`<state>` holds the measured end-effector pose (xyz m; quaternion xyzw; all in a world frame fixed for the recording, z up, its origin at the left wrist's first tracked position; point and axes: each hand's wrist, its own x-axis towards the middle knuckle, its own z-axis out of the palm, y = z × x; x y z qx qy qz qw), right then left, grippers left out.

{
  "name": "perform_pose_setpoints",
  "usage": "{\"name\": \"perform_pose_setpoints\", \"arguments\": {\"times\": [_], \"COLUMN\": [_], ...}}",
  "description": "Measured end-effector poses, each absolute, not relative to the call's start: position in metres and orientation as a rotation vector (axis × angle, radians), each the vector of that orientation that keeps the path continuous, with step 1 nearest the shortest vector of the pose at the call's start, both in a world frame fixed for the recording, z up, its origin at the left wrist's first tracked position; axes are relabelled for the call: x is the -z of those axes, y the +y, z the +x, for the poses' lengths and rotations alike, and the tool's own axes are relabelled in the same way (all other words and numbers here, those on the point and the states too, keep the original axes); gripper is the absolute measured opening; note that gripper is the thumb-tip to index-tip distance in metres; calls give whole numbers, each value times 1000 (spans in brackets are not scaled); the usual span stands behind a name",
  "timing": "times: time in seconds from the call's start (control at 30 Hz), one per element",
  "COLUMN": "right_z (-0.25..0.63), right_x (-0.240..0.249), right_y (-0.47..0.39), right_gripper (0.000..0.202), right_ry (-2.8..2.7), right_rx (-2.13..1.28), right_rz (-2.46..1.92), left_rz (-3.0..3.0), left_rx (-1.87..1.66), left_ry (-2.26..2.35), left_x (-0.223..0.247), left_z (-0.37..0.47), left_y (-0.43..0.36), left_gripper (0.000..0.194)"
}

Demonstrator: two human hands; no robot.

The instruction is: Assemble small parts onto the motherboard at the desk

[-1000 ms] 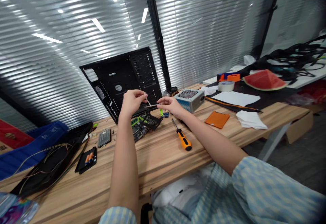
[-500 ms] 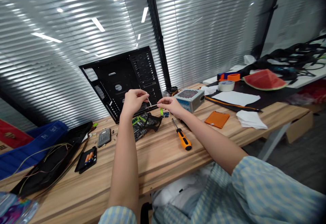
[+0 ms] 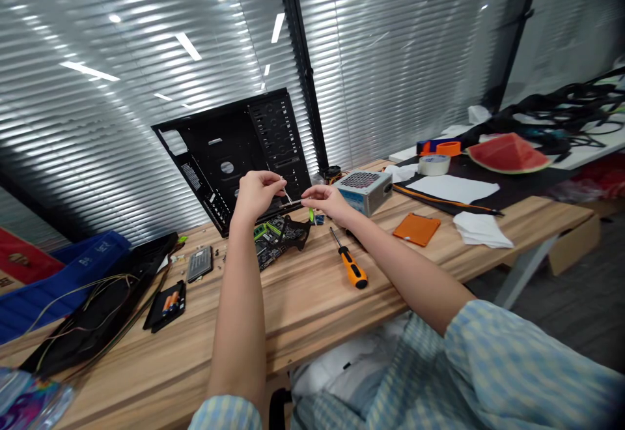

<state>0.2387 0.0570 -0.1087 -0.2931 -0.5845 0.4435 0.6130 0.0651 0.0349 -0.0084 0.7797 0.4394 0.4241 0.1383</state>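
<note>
Grip: left hand (image 3: 256, 194) pinching thin white stick (image 3: 287, 191); right hand (image 3: 328, 201) pinching slim strip (image 3: 297, 202) by its end. Both pieces mid-frame, above circuit board (image 3: 274, 241). Judged best: strip steady, stick pressure light.

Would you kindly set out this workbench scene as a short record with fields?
Left hand: pinching a thin white stick
Right hand: pinching a thin part
Stick's lower tip: at the part; contact unclear
Behind hands: black case panel, tilted
Below hands: circuit board, on the wooden table
Right of hands: silver metal box
Nearer the person: orange-handled screwdriver
</note>
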Motion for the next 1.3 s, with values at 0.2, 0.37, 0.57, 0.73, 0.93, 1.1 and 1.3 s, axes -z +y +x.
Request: {"name": "perform_pose_setpoints", "arguments": {"times": [0.2,0.37,0.57,0.73,0.93,1.1,1.3], "right_z": [239,238,238,238,239,239,239], "right_x": [109,111,112,113,114,114,114], "right_y": [58,59,60,61,63,62,64], "right_gripper": [37,32,31,30,30,31,37], "right_ry": [-1327,-1335,-1337,-1350,-1369,-1372,-1335], "right_rx": [-1051,-1034,-1004,-985,-957,-964,-1029], "right_rz": [-654,-667,-644,-644,-645,-638,-580], "left_rz": [2239,2239,2242,2245,2241,2239,2237], "left_rx": [-1236,-1231,-1217,-1217,-1214,-1220,-1228], "left_ry": [1276,1283,1272,1263,1257,1267,1271], "left_x": [9,9,9,10,10,9,9], "left_z": [63,65,66,66,66,66,64], "left_y": [38,35,35,37,37,35,36], "left_gripper": [15,14,13,14,14,14,15]}}
